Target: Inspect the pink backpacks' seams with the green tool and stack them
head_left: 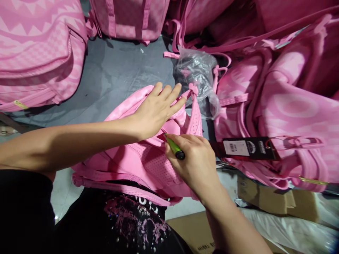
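Observation:
A pink backpack [148,162] lies on my lap, back panel up. My left hand [156,109] rests flat on its top with fingers stretched out, fingertips near a knotted pink strap [192,90]. My right hand [196,162] is closed around a small green lighter-like tool with a black end [174,149], its tip against the backpack just below my left hand. The tool's far end is hidden between the hands.
Several pink backpacks surround me: one at the left [39,53], one at the top [129,17], a pile at the right [286,106] with a black hang tag [246,148]. A crumpled clear plastic bag [197,77] lies on the grey surface [113,74]. Cardboard [265,197] sits lower right.

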Motion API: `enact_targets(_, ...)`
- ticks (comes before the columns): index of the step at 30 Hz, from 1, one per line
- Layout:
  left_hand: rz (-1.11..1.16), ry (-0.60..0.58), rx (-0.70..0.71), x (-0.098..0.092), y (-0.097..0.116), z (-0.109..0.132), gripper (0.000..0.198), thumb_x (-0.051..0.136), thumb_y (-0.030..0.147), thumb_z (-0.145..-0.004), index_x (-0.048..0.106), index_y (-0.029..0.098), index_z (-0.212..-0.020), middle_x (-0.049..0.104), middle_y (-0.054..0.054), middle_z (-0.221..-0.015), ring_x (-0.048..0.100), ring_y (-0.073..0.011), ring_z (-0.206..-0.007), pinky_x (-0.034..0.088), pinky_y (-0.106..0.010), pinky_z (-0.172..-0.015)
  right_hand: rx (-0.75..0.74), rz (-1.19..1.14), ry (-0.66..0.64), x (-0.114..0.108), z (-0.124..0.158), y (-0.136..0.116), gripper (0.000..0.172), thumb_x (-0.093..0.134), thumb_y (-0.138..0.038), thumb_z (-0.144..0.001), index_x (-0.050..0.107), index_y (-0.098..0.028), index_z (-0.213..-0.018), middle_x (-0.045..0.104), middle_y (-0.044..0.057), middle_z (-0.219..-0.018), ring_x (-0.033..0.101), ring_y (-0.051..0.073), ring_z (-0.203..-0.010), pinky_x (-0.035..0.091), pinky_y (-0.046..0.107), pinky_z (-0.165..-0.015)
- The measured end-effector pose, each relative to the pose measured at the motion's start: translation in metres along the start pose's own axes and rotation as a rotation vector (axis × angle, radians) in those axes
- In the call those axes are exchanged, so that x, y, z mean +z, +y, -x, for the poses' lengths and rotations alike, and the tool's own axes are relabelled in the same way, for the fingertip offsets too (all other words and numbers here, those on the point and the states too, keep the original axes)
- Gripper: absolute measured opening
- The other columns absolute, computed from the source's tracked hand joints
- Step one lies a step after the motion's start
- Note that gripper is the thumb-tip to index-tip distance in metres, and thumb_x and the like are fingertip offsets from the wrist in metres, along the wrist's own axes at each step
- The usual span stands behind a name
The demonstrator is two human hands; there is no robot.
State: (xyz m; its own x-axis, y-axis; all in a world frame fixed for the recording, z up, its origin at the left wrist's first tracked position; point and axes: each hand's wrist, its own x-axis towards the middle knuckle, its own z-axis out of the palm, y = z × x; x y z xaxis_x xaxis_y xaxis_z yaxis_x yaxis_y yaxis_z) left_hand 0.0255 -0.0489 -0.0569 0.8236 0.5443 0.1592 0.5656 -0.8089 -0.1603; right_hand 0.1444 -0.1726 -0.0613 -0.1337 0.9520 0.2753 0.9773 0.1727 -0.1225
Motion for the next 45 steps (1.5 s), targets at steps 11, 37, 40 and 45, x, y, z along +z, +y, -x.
enact_targets(11, 0.052, -0.178, -0.031, -0.033, -0.019, 0.016, 0.090, 0.062, 0.023, -0.087, 0.011, 0.032, -0.161, 0.005, -0.009, -0.170, 0.021, -0.0449, -0.149, 0.033, -0.062, -0.110, 0.053, -0.236, 0.131, 0.012, 0.014, -0.009, 0.021, 0.057, -0.025, -0.094, 0.071, -0.021, -0.109, 0.079, 0.007, -0.102, 0.072, 0.025, -0.093, 0.046, 0.041, -0.080)
enact_targets(37, 0.041, -0.242, -0.024, -0.030, -0.043, 0.022, 0.100, 0.062, 0.011, -0.082, 0.006, 0.035, -0.161, -0.002, -0.014, -0.170, 0.038, -0.0385, -0.139, 0.051, -0.045, -0.096, 0.109, -0.555, 0.299, 0.046, -0.005, -0.020, 0.026, 0.060, -0.028, -0.092, 0.074, -0.021, -0.113, 0.079, 0.006, -0.102, 0.073, 0.024, -0.091, 0.050, 0.044, -0.090)
enact_targets(40, 0.075, -0.205, -0.119, -0.029, -0.043, 0.025, 0.099, 0.060, 0.012, -0.083, 0.003, 0.031, -0.162, -0.006, -0.014, -0.170, 0.041, -0.0368, -0.138, 0.049, -0.045, -0.101, 0.098, -0.595, 0.302, 0.046, -0.006, -0.020, 0.024, 0.062, -0.026, -0.091, 0.075, -0.019, -0.110, 0.080, 0.007, -0.100, 0.074, 0.023, -0.090, 0.050, 0.044, -0.089)
enact_targets(45, 0.086, -0.250, -0.203, -0.029, -0.044, 0.028, 0.095, 0.055, 0.013, -0.086, 0.000, 0.031, -0.162, 0.018, -0.021, -0.164, 0.059, -0.0321, -0.121, 0.053, -0.041, -0.092, 0.140, -0.572, 0.313, 0.047, -0.010, -0.025, 0.024, 0.061, -0.028, -0.091, 0.075, -0.020, -0.109, 0.079, 0.007, -0.102, 0.074, 0.025, -0.093, 0.050, 0.045, -0.090)
